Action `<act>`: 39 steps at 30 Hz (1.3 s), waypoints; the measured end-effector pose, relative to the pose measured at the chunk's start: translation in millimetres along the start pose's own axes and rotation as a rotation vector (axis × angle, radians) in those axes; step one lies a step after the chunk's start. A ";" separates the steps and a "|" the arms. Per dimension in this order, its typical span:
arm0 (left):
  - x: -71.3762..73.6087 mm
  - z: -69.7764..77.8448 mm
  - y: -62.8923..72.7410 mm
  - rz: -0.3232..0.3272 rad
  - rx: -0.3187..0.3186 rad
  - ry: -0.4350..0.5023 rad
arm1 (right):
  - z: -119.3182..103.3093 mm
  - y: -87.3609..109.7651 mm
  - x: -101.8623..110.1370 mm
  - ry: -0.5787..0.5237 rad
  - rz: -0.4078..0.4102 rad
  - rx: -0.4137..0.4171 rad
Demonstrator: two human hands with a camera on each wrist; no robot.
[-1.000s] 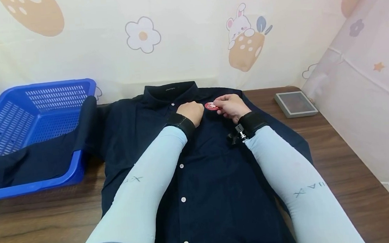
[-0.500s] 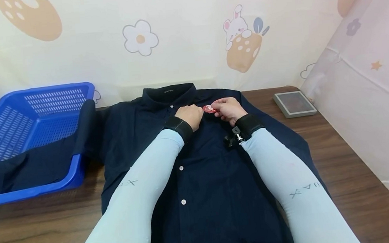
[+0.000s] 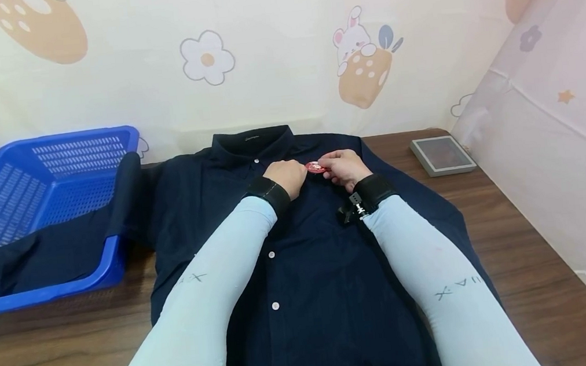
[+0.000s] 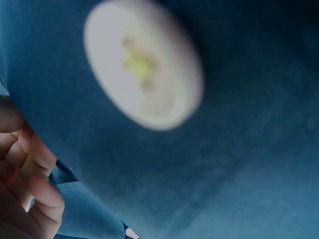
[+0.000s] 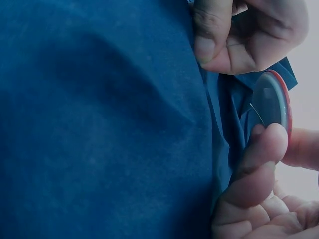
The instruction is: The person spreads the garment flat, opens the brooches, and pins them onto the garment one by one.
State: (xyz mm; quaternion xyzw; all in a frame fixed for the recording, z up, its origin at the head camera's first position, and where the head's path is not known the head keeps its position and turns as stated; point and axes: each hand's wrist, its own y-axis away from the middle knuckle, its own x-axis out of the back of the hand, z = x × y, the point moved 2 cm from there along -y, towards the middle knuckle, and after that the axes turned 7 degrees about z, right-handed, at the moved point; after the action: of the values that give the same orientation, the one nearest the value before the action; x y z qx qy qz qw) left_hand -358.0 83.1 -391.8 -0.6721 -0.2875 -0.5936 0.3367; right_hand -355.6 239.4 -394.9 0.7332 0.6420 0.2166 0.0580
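Note:
A dark navy button-up shirt point(image 3: 303, 298) lies spread on the table, collar at the far side. My left hand point(image 3: 285, 176) pinches a fold of its chest fabric; in the right wrist view that thumb and finger point(image 5: 219, 42) grip the cloth edge. Just right of it, my right hand point(image 3: 348, 167) holds a round red pin badge point(image 3: 315, 167) between thumb and fingers. Seen from the right wrist, the badge's grey back point(image 5: 263, 97) faces the cloth with its thin needle point(image 5: 255, 111) sticking out. A white shirt button point(image 4: 144, 64) looms large in the left wrist view.
A blue plastic basket point(image 3: 80, 140) stands at the left, one shirt sleeve point(image 3: 53, 253) draped into it. At the back right lies a small grey box point(image 3: 442, 155) with a clear-looking lid. A patterned curtain point(image 3: 274, 91) closes off the back and right.
The badge in my right hand has come slightly left and nearer to the left hand. My left hand keeps its grip on the fabric. The head view has shifted slightly.

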 end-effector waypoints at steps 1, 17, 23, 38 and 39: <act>-0.5 -1.1 0.4 0.003 0.000 -0.002 | -0.2 0.6 -0.7 -0.010 -0.005 -0.005; 4.8 -13.6 6.8 0.055 0.064 0.120 | 1.2 2.1 -10.7 -0.067 0.036 -0.050; 6.1 -12.4 9.1 0.052 0.070 0.159 | 2.0 3.7 -12.8 -0.066 0.057 -0.055; 4.4 -16.4 8.7 0.085 0.080 0.201 | 8.3 0.6 -13.4 -0.027 0.043 -0.039; 4.3 -16.6 8.9 0.084 0.079 0.207 | 8.8 0.2 -13.5 -0.019 0.043 -0.037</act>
State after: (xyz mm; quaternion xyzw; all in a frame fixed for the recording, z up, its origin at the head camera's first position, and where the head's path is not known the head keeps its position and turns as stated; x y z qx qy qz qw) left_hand -360.6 64.5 -387.4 -0.6050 -0.2459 -0.6332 0.4154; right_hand -353.0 228.0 -406.0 0.7478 0.6212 0.2225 0.0730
